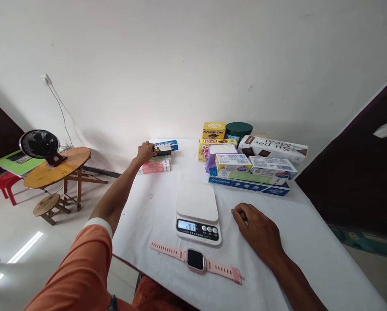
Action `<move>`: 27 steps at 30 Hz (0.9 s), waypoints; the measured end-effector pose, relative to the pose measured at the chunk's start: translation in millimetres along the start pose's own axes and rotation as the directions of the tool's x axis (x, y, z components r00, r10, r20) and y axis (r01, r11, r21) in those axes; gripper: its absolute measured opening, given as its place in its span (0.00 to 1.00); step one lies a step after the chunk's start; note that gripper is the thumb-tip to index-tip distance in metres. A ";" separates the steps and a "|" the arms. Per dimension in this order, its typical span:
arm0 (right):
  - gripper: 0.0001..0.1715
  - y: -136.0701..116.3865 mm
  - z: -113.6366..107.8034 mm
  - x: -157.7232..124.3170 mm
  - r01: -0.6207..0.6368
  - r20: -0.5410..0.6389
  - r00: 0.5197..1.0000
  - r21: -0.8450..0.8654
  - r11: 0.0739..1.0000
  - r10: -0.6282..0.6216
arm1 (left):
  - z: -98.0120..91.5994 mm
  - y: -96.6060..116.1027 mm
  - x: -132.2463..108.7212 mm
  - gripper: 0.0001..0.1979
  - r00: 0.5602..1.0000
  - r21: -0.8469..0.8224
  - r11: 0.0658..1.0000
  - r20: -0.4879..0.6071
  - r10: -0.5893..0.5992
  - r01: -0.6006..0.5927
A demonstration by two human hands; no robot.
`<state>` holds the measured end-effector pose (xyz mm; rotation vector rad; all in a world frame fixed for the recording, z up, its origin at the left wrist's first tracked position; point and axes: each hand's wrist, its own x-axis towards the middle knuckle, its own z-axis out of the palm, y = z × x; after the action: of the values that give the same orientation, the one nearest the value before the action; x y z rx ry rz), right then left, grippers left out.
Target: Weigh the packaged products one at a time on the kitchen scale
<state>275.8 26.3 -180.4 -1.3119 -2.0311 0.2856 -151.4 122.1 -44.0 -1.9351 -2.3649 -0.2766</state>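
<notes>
At the far left of the table, my left hand [146,152] has its fingers closed on the end of a small black box [163,150]. That box lies on a small stack, with a pink-and-white box [157,166] under it and a blue box [169,144] behind. My right hand [260,231] rests on the white cloth with fingers curled, nothing visible in them. Left of it stands a white digital kitchen scale [198,203], its display reading 281 and its platform bare. In front of the scale, a smartwatch with a pink strap [196,260] lies stretched out.
A pile of boxes [252,185] stands at the back right, with a long Su-per Meal box [274,148], a yellow box [214,129] and a dark green round lid [239,128]. A wall is behind the table. Off to the left, a fan [40,144] sits on a round wooden table [80,154].
</notes>
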 end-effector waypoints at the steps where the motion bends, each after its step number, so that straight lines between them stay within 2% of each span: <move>1: 0.12 0.0 -0.1 0.0 0.001 0.000 1.000 0.004 1.000 -0.001 | 3.7 -0.4 4.0 0.16 1.000 0.006 1.000 0.001 0.001 -0.001; 7: 0.11 -0.6 -0.1 -0.5 0.012 -0.012 1.000 -0.008 1.000 -0.012 | 18.5 1.0 13.5 0.20 1.000 0.042 0.999 -0.003 -0.025 0.025; 10: 0.10 -3.0 0.1 -0.5 0.001 -0.021 1.000 -0.028 1.000 -0.001 | 16.1 7.7 10.5 0.21 1.000 0.054 0.998 -0.005 -0.013 0.013; 13: 0.10 -7.4 -1.8 0.3 -0.018 -0.009 1.000 -0.043 0.999 0.018 | 8.3 26.8 5.9 0.25 0.999 0.054 0.998 -0.029 0.040 -0.039; 16: 0.09 -10.9 -4.7 1.8 -0.038 0.004 0.999 -0.065 0.997 0.038 | -0.2 67.1 0.0 0.26 0.971 -0.006 0.975 -0.089 0.221 -0.223; 19: 0.09 -12.5 -6.4 2.1 -0.053 0.012 0.998 -0.082 0.995 0.054 | -4.6 129.1 -10.1 0.24 0.872 -0.097 0.868 -0.113 0.476 -0.487; 21: 0.09 -12.7 -6.6 1.6 -0.052 0.021 0.998 -0.082 0.995 0.054 | -3.4 175.6 -17.2 0.23 0.799 -0.126 0.789 -0.102 0.593 -0.602; 24: 0.09 -12.4 -6.3 1.2 -0.040 0.027 0.999 -0.080 0.996 0.042 | 4.3 235.9 -23.5 0.25 0.750 -0.091 0.746 -0.024 0.661 -0.660; 27: 0.09 -12.1 -5.9 1.4 -0.046 0.025 0.998 -0.093 0.995 0.049 | 13.4 269.8 -23.6 0.29 0.770 -0.007 0.772 0.064 0.635 -0.636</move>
<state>270.6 20.8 -169.1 -1.4217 -2.0599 0.2345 117.9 152.9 -36.2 -2.6123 -1.5684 -0.1428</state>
